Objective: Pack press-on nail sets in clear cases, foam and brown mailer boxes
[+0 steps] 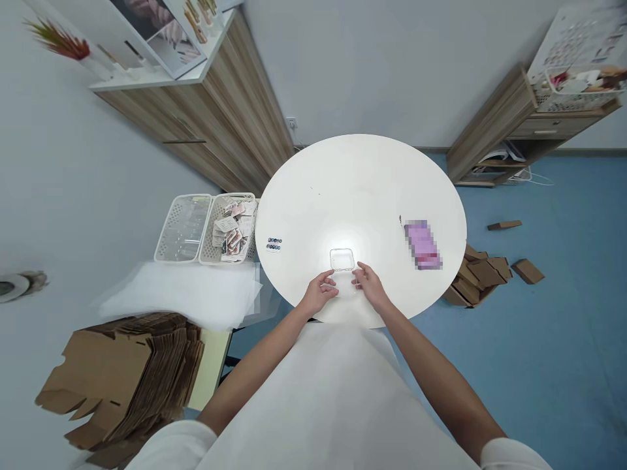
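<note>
A small clear plastic box [341, 259] lies opened out on the white round table [362, 176], close to its front edge. Its see-through front half sits between my two hands and is hard to make out against the white. My left hand [319, 293] has its curved fingers and thumb at the left side of the box. On the opposite side, my right hand [371, 287] grips near the hinge edge with bent fingers. Toward the table's left lies a small sheet of dark round pieces [274, 244]. At right is a pixelated purple item [423, 245].
Left of the table stand a white basket of printed cards [234, 228] and a basket of clear plastic pieces [183, 228]. Nearer are clear plastic sheets [186, 290] and stacked flat cardboard [127, 378]. Brown boxes [477, 277] sit on the floor at right.
</note>
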